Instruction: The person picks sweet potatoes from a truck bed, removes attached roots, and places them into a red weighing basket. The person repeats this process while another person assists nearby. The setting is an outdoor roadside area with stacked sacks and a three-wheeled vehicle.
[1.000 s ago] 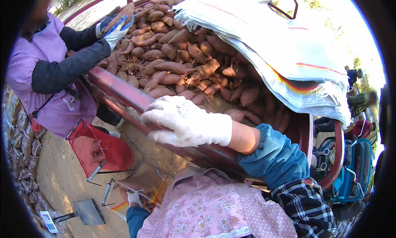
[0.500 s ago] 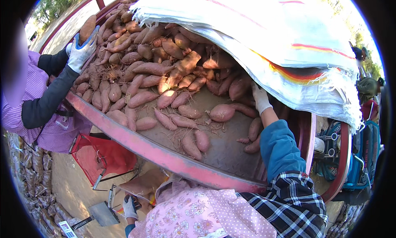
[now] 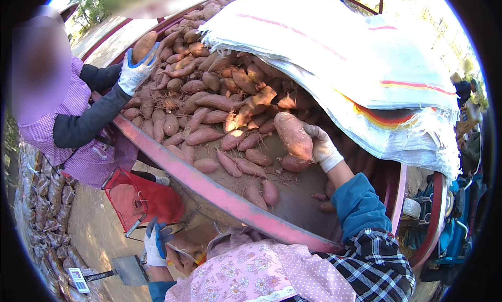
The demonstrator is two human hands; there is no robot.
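My right hand (image 3: 323, 147), in a white glove, grips a large reddish sweet potato (image 3: 293, 135) and holds it above the metal trailer bed (image 3: 303, 195). Many more sweet potatoes (image 3: 204, 135) are heaped across the bed, with a few loose ones near its front edge. Outside the bed, my left hand (image 3: 157, 244), also gloved, is raised with its fingers apart and nothing in it. Beside it, partly hidden by my apron, is a bag of sweet potatoes (image 3: 185, 249).
White woven sacks (image 3: 334, 66) cover the bed's far right. A red rail (image 3: 225, 200) edges the near side. At left, a co-worker's gloved hands (image 3: 136, 69) hold a sweet potato. Below stand a red folding seat (image 3: 144, 197), a scale (image 3: 130, 270) and several filled bags (image 3: 52, 197).
My right hand has come up from under the sacks' edge with a sweet potato. My left hand has risen beside the bag and spread its fingers. The view has shifted slightly.
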